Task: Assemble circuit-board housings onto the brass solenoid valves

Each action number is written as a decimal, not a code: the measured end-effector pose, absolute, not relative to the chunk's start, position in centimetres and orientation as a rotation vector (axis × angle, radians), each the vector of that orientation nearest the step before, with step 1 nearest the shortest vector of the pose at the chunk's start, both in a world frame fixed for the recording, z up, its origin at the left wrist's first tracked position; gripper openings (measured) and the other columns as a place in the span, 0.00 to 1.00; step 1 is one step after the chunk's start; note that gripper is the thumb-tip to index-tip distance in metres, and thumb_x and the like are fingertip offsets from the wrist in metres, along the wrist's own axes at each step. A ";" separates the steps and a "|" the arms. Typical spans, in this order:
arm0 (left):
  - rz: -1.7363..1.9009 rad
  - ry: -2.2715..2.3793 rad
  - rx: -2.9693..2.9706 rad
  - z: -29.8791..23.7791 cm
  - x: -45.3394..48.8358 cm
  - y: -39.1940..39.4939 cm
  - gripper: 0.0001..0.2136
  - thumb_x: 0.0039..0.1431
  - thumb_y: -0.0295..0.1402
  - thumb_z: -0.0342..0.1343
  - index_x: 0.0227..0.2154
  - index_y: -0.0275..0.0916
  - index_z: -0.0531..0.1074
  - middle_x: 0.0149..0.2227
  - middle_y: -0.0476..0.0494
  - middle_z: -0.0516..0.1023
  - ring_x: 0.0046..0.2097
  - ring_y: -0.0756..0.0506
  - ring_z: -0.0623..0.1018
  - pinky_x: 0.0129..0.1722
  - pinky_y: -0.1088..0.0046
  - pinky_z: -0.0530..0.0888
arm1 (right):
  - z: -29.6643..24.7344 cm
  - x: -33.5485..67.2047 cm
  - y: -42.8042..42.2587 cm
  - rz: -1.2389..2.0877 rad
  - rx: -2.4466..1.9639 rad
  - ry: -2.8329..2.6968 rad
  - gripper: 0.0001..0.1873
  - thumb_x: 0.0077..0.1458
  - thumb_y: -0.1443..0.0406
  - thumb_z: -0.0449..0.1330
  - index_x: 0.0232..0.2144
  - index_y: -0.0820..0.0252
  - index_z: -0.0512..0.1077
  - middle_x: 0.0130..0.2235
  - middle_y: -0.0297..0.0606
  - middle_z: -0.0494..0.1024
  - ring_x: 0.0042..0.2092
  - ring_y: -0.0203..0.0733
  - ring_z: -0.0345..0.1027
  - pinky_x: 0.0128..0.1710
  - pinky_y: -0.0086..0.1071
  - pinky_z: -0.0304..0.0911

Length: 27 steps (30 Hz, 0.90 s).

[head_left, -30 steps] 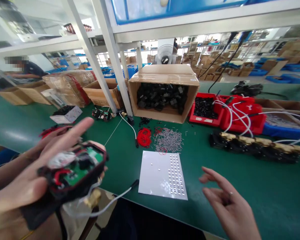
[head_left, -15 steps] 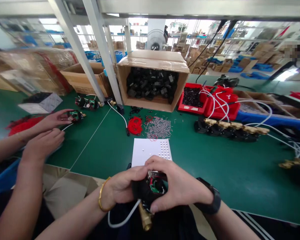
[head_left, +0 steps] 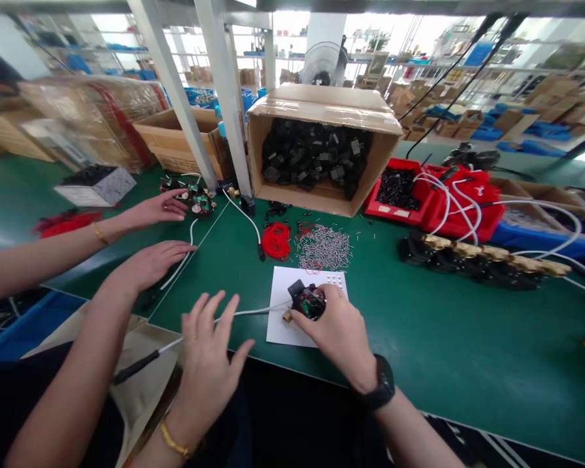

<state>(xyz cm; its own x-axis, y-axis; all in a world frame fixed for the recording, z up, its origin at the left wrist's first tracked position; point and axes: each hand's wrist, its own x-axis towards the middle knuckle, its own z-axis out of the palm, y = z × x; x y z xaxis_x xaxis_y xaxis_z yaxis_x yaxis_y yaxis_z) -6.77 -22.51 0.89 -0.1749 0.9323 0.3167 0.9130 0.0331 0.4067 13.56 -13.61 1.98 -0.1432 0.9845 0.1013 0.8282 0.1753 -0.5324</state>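
Note:
My right hand (head_left: 338,331) grips a small black module with a green circuit board (head_left: 308,301) and rests it on a white sheet (head_left: 285,322) dotted with tiny parts. A white cable (head_left: 244,313) runs left from the module toward a black plug (head_left: 132,368) over the table edge. My left hand (head_left: 208,354) hovers open, fingers spread, just above that cable near the front edge. A co-worker's two hands (head_left: 151,263) lie on the table to my left, one touching similar modules (head_left: 195,197).
An open cardboard box of black parts (head_left: 316,159) stands behind a red coil of rings (head_left: 276,240) and a heap of small metal pins (head_left: 324,247). Red bins (head_left: 429,201) and a row of brass-fitted units (head_left: 482,263) sit to the right. Metal posts (head_left: 224,97) rise behind.
The module went from both my hands near my lap out onto the white sheet, held by my right hand alone. My left hand let go and opened over the cable.

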 end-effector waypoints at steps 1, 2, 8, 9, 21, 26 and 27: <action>0.825 2.112 2.088 0.4 -5.3 -21.4 0.28 0.54 0.39 0.54 0.58 0.40 0.54 0.60 0.35 0.54 0.63 0.32 0.49 0.59 0.45 0.50 | 2.0 12.6 -13.9 0.441 -1.744 -2.043 0.23 0.45 0.51 0.61 0.37 0.61 0.65 0.35 0.44 0.72 0.33 0.49 0.69 0.29 0.35 0.59; 0.833 1.985 2.136 -0.2 -3.9 -20.3 0.32 0.53 0.37 0.56 0.59 0.40 0.50 0.62 0.35 0.51 0.63 0.33 0.46 0.59 0.46 0.51 | 1.9 11.7 -14.2 0.410 -1.786 -2.036 0.22 0.47 0.51 0.60 0.37 0.61 0.64 0.35 0.44 0.72 0.33 0.49 0.69 0.28 0.35 0.59; 0.985 1.657 1.981 -3.6 0.6 -16.3 0.25 0.57 0.25 0.47 0.57 0.38 0.48 0.54 0.35 0.62 0.59 0.40 0.60 0.60 0.50 0.52 | 2.1 11.5 -14.3 0.662 -1.772 -1.905 0.17 0.51 0.58 0.58 0.38 0.64 0.65 0.36 0.45 0.71 0.35 0.47 0.68 0.32 0.35 0.61; 1.014 1.627 1.903 -3.9 0.6 -16.1 0.25 0.57 0.26 0.49 0.56 0.39 0.49 0.53 0.35 0.63 0.57 0.40 0.63 0.59 0.52 0.55 | 2.1 12.3 -14.1 0.794 -1.668 -1.897 0.17 0.49 0.59 0.60 0.39 0.64 0.66 0.37 0.45 0.72 0.35 0.46 0.67 0.33 0.35 0.61; 0.673 1.039 1.343 0.9 -2.2 -14.9 0.28 0.40 0.45 0.64 0.43 0.37 0.65 0.40 0.44 0.69 0.41 0.41 0.72 0.41 0.68 0.71 | -0.6 22.4 -16.3 1.269 -1.361 -0.692 0.38 0.53 0.38 0.39 0.18 0.62 0.68 0.14 0.29 0.57 0.15 0.29 0.48 0.13 0.24 0.46; 0.358 0.975 1.737 1.4 -0.6 -13.6 0.27 0.34 0.46 0.67 0.38 0.38 0.71 0.56 0.39 0.61 0.52 0.35 0.67 0.51 0.61 0.67 | -2.9 19.6 -14.2 1.303 -1.331 -0.787 0.24 0.53 0.45 0.54 0.27 0.61 0.68 0.19 0.31 0.69 0.20 0.33 0.61 0.19 0.25 0.57; 0.353 0.963 1.757 1.1 -0.3 -13.3 0.28 0.37 0.45 0.66 0.42 0.39 0.70 0.58 0.39 0.60 0.55 0.34 0.65 0.54 0.60 0.64 | -3.2 19.2 -13.6 1.297 -1.359 -0.840 0.20 0.50 0.49 0.60 0.28 0.61 0.68 0.21 0.33 0.72 0.22 0.35 0.65 0.22 0.27 0.61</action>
